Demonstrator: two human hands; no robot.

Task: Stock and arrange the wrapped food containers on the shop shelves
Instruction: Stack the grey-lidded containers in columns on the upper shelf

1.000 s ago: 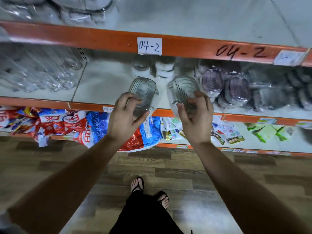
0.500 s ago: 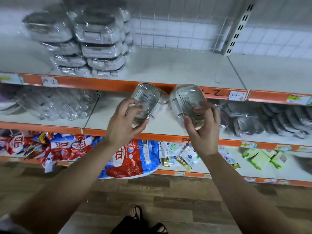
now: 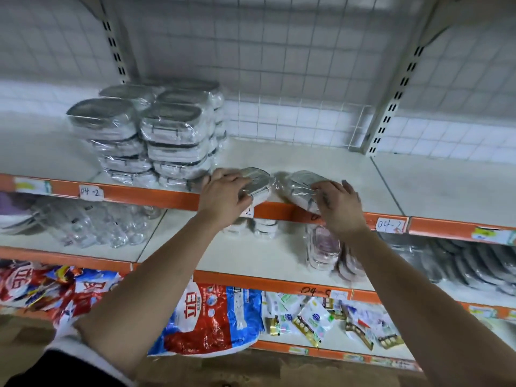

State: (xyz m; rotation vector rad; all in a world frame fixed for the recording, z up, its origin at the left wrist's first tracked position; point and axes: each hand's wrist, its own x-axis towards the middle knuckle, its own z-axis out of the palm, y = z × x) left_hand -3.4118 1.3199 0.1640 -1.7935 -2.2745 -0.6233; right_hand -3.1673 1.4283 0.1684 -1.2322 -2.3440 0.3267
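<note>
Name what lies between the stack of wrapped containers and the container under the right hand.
In the head view, the left hand and the wrapped container it grips lie there, at the shelf's front edge, close beside the right hand's container.

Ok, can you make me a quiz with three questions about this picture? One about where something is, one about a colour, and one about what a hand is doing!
1. Where is the wrapped container in the left hand?
A on the floor
B at the front edge of the top shelf, right of the stacks
C inside a basket

2. What colour is the shelf's front strip?
A green
B black
C orange

3. What is the right hand doing?
A holding a second wrapped container
B hanging empty
C pointing at the ceiling

Answers: 1 B, it sits at the shelf lip beside the stacks. 2 C, the strip along the shelf edge is orange. 3 A, its fingers curl over the wrapping.
</note>
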